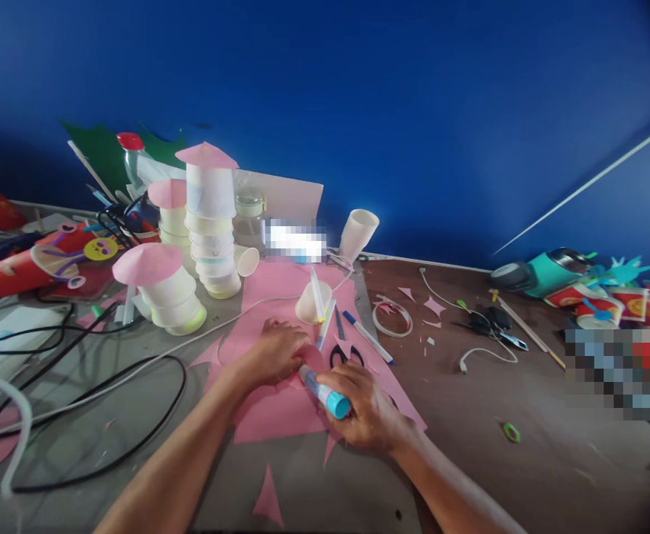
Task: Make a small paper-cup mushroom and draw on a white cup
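Observation:
In my right hand (365, 406) is a glue stick (329, 397) with a light blue end, its tip slanting down to the left against a pink paper piece (314, 357). My left hand (281, 350) grips that piece, its fingers curled at the paper's edge. Both hands work over a large pink sheet (269, 419) lying on the grey table. Just beyond the right hand lie black-handled scissors (347, 356), partly covered by a pink scrap. A blue-capped marker (370, 338) rests to their right. Behind the hands, a paper cup (307, 304) has a white marker leaning against it.
At the left stand stacked paper cups with pink cone roofs (207, 156) (150, 263). A black cable (183, 393) and a white cable loop across the table there. On the brown table at right are a coiled tube (392, 317), pink scraps, a green ring (511, 432) and a teal bottle (552, 273).

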Tool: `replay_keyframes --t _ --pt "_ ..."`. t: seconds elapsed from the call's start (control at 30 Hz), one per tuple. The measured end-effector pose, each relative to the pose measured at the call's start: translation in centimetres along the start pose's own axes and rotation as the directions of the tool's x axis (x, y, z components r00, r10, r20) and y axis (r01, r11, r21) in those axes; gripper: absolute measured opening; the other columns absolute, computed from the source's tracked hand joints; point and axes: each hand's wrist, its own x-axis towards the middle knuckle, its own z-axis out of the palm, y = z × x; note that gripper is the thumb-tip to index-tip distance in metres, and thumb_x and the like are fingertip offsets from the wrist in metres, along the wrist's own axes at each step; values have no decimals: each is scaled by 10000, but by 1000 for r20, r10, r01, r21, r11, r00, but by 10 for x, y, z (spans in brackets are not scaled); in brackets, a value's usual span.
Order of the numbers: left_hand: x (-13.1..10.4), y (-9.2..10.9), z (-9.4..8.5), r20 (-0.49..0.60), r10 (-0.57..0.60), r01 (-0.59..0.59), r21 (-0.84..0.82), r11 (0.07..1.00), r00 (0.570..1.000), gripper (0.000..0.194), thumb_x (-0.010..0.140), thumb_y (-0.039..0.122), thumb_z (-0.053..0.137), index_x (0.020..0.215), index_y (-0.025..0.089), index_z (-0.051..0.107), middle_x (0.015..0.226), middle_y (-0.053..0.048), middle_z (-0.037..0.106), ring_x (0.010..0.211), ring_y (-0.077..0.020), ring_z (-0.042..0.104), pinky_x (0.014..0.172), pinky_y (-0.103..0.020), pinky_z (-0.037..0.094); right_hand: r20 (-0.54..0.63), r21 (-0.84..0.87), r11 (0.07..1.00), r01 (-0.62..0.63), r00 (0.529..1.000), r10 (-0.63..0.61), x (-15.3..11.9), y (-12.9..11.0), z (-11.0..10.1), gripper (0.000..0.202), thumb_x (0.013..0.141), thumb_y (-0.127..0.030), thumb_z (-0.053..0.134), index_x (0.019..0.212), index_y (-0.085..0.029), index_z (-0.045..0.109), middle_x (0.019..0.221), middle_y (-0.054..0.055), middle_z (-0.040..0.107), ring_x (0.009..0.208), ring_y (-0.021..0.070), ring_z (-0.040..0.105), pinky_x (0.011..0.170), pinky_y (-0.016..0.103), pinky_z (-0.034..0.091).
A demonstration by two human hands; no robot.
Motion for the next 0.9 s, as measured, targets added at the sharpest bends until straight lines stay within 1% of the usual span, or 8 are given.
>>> replay_keyframes --t 0.13,0.27,0.5,0.6,0.73,0.83,0.9 --pt "0 1 0 -3 6 -6 -2 1000 1000 155 825 175 511 883 209 650 1087 -78 746 1087 -302 655 998 -509 425 8 -11 1000 -2 1000 2 -1 0 -1 401 821 -149 609 1217 -203 581 975 76 754 834 234 692 774 382 571" --pt "0 1 1 -10 12 -12 -14 1000 1000 155 812 170 520 877 206 655 1072 -87 748 1068 -303 662 984 -495 431 16 -20 1000 -1 1000 2 -1 0 -4 416 817 -144 625 1228 -200 585 978 92 762 842 243 710 794 383 576" --pt "0 2 -1 -6 22 -22 -33 999 1000 146 799 159 549 885 204 658 1053 -88 752 1053 -304 658 980 -476 421 23 -28 999 16 1000 -15 1 -3 -8 414 819 -131 595 1227 -204 584 986 99 767 821 250 717 774 392 593" --pt "-1 3 -2 -3 17 -17 -28 999 1000 135 800 153 539 863 206 646 1042 -87 755 1052 -304 658 976 -477 422 25 -30 999 13 1000 -12 1 -3 -9 391 834 -148 600 1220 -206 600 970 93 768 808 244 720 764 389 594" --pt "1 4 -2 15 16 -16 -10 1000 1000 127 804 155 532 852 212 634 1034 -84 753 1050 -297 660 967 -479 435 -42 32 999 -19 999 20 2 -3 -18 301 901 -209 599 1201 -216 594 983 85 773 819 233 734 756 375 597" --pt "3 4 -1 36 13 -13 6 1000 999 126 781 140 552 841 209 638 1015 -88 753 1050 -304 664 969 -489 444 -115 110 992 -55 991 68 4 -1 -25 251 912 -214 587 1163 -225 594 921 58 760 766 213 720 705 349 601" --pt "3 5 -2 36 11 -12 10 1000 999 140 772 120 553 838 206 642 1010 -88 753 1042 -304 669 971 -496 449 -151 131 987 -96 982 115 5 1 -25 230 909 -208 580 1137 -222 601 893 51 745 755 206 712 685 335 601"
